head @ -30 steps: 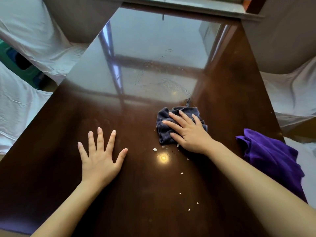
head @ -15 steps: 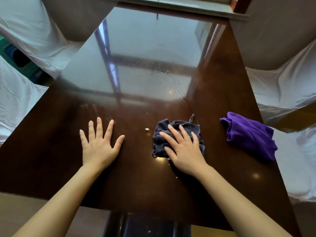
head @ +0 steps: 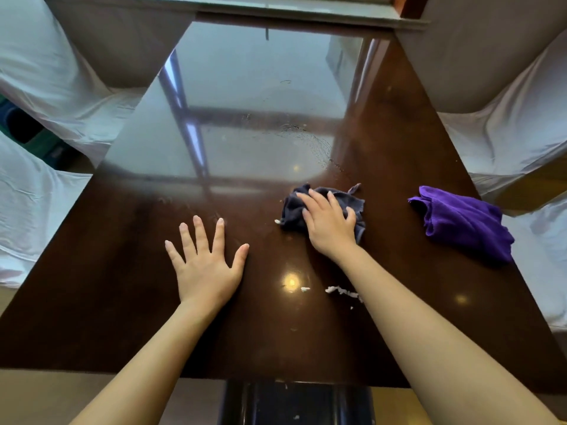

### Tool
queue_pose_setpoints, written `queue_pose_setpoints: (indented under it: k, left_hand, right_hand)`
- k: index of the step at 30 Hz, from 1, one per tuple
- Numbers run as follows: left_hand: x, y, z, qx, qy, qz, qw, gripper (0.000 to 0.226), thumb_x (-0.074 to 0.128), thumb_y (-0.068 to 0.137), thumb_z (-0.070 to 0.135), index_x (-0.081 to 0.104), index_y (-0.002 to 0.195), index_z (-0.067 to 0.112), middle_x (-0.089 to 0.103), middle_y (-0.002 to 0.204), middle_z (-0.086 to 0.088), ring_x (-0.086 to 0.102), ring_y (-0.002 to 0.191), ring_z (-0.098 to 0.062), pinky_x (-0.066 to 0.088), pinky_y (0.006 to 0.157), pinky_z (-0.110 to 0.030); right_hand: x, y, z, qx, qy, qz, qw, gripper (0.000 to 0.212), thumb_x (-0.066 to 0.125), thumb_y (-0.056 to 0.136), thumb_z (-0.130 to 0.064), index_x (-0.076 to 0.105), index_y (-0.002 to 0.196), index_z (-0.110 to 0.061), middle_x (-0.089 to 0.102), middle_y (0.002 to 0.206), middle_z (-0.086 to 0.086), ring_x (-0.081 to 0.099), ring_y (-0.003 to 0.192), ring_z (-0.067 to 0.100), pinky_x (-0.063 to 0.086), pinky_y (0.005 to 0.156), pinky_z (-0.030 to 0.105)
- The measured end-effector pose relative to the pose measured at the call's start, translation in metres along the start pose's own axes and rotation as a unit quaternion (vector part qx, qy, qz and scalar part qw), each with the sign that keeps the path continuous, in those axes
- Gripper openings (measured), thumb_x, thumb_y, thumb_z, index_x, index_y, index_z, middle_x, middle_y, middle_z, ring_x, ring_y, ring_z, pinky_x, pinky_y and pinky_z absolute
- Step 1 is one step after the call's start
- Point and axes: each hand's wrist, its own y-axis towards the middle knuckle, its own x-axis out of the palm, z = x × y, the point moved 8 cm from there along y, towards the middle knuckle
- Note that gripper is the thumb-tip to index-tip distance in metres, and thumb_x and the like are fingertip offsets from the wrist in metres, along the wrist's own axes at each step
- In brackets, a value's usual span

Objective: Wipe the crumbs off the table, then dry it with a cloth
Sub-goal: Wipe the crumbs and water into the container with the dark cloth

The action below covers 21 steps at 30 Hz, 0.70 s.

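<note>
The right hand [head: 329, 223] lies palm down on a crumpled dark grey cloth [head: 325, 210], fingers spread and pressing it flat against the surface [head: 122, 286]; the fingers point toward 11 o'clock. The cloth sits a little right of the middle of the surface, and its frayed corner sticks out toward 1 o'clock.

The left hand [head: 205, 265] rests flat on the bare surface at 9 o'clock from the right hand, well apart from the cloth, all five fingers splayed wide and holding nothing. Both forearms are bare and reach in from 6 o'clock.

A single white crumb [head: 277, 221] lies just at the cloth's left edge. A short row of white crumbs [head: 342, 292] lies at 6 o'clock from the cloth, right beside the right forearm, with one stray bit just to its left.

A bunched purple cloth [head: 463, 222] lies at 3 o'clock from the grey one, near the right edge of the surface, touched by neither hand.

The surface is dark, glossy brown wood. Its far half, toward 12 o'clock, mirrors a window, and faint curved wet streaks [head: 310, 139] show there. Seats draped in white fabric [head: 46, 81] stand on both sides.
</note>
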Motion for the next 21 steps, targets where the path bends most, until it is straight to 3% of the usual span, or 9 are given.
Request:
queue_pose_setpoints:
  k: [3, 7, 14, 21]
  left_hand:
    - [0.001, 0.001, 0.001, 0.004, 0.007, 0.0, 1.0, 0.076, 0.006, 0.08, 0.07, -0.002, 0.144, 0.03, -0.006, 0.156, -0.011, -0.012, 0.142, -0.033, -0.01, 0.11, -0.056]
    - [0.001, 0.001, 0.001, 0.01, 0.003, 0.003, 1.0, 0.077, 0.005, 0.08, 0.07, -0.002, 0.145, 0.029, -0.005, 0.156, -0.013, -0.012, 0.141, -0.035, -0.01, 0.109, -0.057]
    - [0.003, 0.003, 0.001, 0.016, -0.004, -0.013, 1.0, 0.078, 0.007, 0.08, 0.07, 0.002, 0.145, 0.027, -0.004, 0.156, -0.015, -0.011, 0.141, -0.036, -0.009, 0.109, -0.06]
    - [0.002, -0.02, 0.007, 0.054, -0.013, -0.025, 0.998, 0.075, 0.008, 0.081, 0.071, -0.002, 0.144, 0.032, -0.008, 0.156, -0.01, -0.015, 0.14, -0.035, -0.012, 0.109, -0.057]
  right_hand:
    - [0.008, 0.025, -0.017, 0.003, 0.002, -0.023, 1.0, 0.04, 0.023, 0.1, -0.035, 0.025, 0.139, -0.041, 0.018, 0.155, -0.009, 0.005, 0.143, 0.024, 0.003, 0.11, 0.057]
    - [0.018, 0.023, -0.031, -0.055, -0.049, -0.051, 0.996, 0.042, 0.023, 0.098, -0.039, 0.021, 0.14, -0.043, 0.014, 0.156, -0.01, 0.003, 0.143, 0.023, 0.003, 0.11, 0.056]
    - [0.022, -0.028, -0.04, -0.176, -0.086, -0.085, 0.977, 0.044, 0.028, 0.098, -0.038, 0.019, 0.141, -0.044, 0.014, 0.156, -0.012, 0.002, 0.144, 0.018, 0.003, 0.111, 0.053]
    - [0.018, -0.088, -0.011, -0.201, -0.097, -0.092, 0.97, 0.045, 0.027, 0.098, -0.041, 0.016, 0.141, -0.046, 0.013, 0.156, -0.013, 0.0, 0.144, 0.015, 0.004, 0.113, 0.053]
